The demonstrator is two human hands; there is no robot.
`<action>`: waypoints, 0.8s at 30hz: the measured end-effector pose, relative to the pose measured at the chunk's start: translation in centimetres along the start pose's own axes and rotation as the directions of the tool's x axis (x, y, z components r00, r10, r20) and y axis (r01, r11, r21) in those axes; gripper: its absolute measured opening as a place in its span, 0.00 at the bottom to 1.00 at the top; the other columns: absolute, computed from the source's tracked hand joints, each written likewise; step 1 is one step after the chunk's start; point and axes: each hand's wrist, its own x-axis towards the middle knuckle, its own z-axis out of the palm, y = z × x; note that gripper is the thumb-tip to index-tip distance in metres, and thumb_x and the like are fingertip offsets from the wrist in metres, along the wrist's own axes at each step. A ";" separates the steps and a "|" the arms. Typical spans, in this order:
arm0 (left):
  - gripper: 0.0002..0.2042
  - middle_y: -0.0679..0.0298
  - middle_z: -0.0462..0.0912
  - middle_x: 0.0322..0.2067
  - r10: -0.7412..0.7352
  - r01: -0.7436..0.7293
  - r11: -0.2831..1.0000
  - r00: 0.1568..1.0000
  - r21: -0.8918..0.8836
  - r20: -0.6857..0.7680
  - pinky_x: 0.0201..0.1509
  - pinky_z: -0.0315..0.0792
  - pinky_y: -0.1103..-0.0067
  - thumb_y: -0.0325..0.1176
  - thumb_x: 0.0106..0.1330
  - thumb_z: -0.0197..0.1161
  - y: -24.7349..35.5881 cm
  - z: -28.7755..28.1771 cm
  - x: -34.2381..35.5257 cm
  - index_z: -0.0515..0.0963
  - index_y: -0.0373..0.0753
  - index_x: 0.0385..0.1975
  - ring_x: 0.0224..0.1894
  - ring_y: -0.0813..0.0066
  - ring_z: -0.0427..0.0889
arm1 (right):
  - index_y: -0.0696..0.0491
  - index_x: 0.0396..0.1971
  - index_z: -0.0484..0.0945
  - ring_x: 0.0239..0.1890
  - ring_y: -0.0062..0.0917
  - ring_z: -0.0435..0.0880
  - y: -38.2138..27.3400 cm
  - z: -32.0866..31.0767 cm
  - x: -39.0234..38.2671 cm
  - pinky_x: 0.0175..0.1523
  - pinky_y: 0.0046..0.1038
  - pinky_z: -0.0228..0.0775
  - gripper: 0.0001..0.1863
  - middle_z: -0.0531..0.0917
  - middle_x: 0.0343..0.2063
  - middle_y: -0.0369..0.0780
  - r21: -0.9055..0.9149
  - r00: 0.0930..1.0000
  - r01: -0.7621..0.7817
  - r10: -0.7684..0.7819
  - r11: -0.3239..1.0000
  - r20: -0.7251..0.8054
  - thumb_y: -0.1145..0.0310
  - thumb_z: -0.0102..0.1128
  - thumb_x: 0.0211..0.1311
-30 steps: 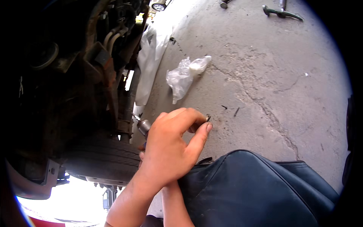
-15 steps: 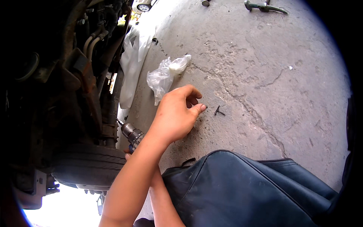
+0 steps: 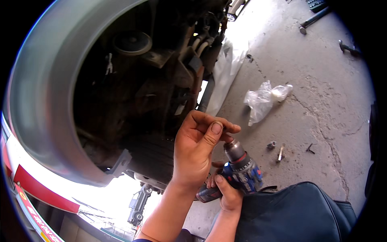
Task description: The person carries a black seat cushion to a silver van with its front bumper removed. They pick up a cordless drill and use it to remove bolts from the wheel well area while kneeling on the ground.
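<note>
In my right hand (image 3: pixel 229 195) is a blue and black cordless drill (image 3: pixel 242 171), its chuck pointing up and away from me. My fingers wrap its grip. My left hand (image 3: pixel 197 151) is raised just beyond it, fingers curled and thumb pressed to the index finger. Its fingertips are right at the front of the chuck, and whatever they pinch there is hidden. On the concrete to the right of the drill lie a small grey metal piece (image 3: pixel 271 144), a short pale cylindrical piece (image 3: pixel 281 153) and a dark screw-like piece (image 3: pixel 310 149).
A crumpled clear plastic bag (image 3: pixel 262 101) lies on the cracked concrete. Farther off are a hammer (image 3: pixel 314 20) and a dark metal tool (image 3: pixel 348 48). To the left, a grey wheel arch (image 3: pixel 44 84) surrounds a dark vehicle underside. A dark zipped cover (image 3: pixel 290 213) fills the lower right.
The view has swung left, bringing the wheel arch in. My left hand has moved from above the floor to the drill's tip. The drill, earlier mostly behind my left forearm, now shows clearly.
</note>
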 end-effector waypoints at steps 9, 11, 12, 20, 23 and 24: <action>0.19 0.56 0.86 0.41 0.111 -0.068 0.981 0.965 0.184 -0.239 0.51 0.80 0.73 0.33 0.79 0.58 2.8 -1.8 -2.1 0.63 0.36 0.63 0.47 0.63 0.89 | 0.55 0.50 0.79 0.39 0.20 0.83 0.6 -0.1 -2.2 0.48 0.27 0.77 0.23 0.86 0.36 0.35 -0.196 0.999 -0.025 0.033 0.980 0.039 0.73 0.81 0.57; 0.19 0.57 0.86 0.40 0.069 -0.031 0.987 0.966 0.157 -0.248 0.48 0.81 0.73 0.33 0.79 0.58 3.3 -2.1 -2.8 0.63 0.35 0.63 0.45 0.62 0.89 | 0.54 0.49 0.80 0.41 0.19 0.82 0.7 -0.2 -2.3 0.49 0.27 0.76 0.22 0.85 0.38 0.34 -0.228 0.998 -0.023 0.034 0.973 0.046 0.71 0.81 0.57; 0.19 0.57 0.86 0.40 0.046 -0.011 0.990 0.967 0.141 -0.251 0.46 0.82 0.74 0.33 0.80 0.58 3.5 -2.2 -3.0 0.63 0.35 0.63 0.44 0.61 0.90 | 0.54 0.49 0.81 0.42 0.19 0.81 0.6 -0.2 -2.4 0.49 0.27 0.76 0.22 0.85 0.40 0.33 -0.245 0.998 -0.020 0.032 0.969 0.046 0.71 0.82 0.57; 0.21 0.55 0.85 0.39 0.047 0.015 0.957 0.977 0.289 -0.206 0.42 0.86 0.72 0.33 0.79 0.57 4.6 -2.7 -2.9 0.61 0.32 0.65 0.40 0.59 0.91 | 0.55 0.48 0.83 0.39 0.20 0.82 -1.0 1.3 -2.7 0.48 0.28 0.77 0.23 0.86 0.38 0.34 -0.400 0.999 0.012 -0.031 0.917 -0.040 0.70 0.83 0.54; 0.22 0.55 0.84 0.38 0.023 0.033 0.948 0.985 0.315 -0.172 0.42 0.87 0.72 0.32 0.79 0.58 4.9 -3.7 -2.6 0.60 0.31 0.65 0.39 0.59 0.91 | 0.55 0.48 0.83 0.39 0.22 0.83 -1.4 1.3 -2.6 0.47 0.29 0.77 0.23 0.87 0.38 0.36 -0.451 0.996 0.054 -0.078 0.891 -0.035 0.70 0.83 0.53; 0.22 0.55 0.84 0.38 0.019 0.033 0.948 0.987 0.316 -0.160 0.42 0.87 0.72 0.32 0.79 0.58 4.9 -4.1 -2.6 0.60 0.31 0.65 0.39 0.59 0.91 | 0.55 0.48 0.83 0.39 0.22 0.84 -1.4 1.4 -2.4 0.47 0.29 0.78 0.23 0.88 0.38 0.37 -0.468 0.995 0.074 -0.097 0.881 -0.025 0.70 0.84 0.53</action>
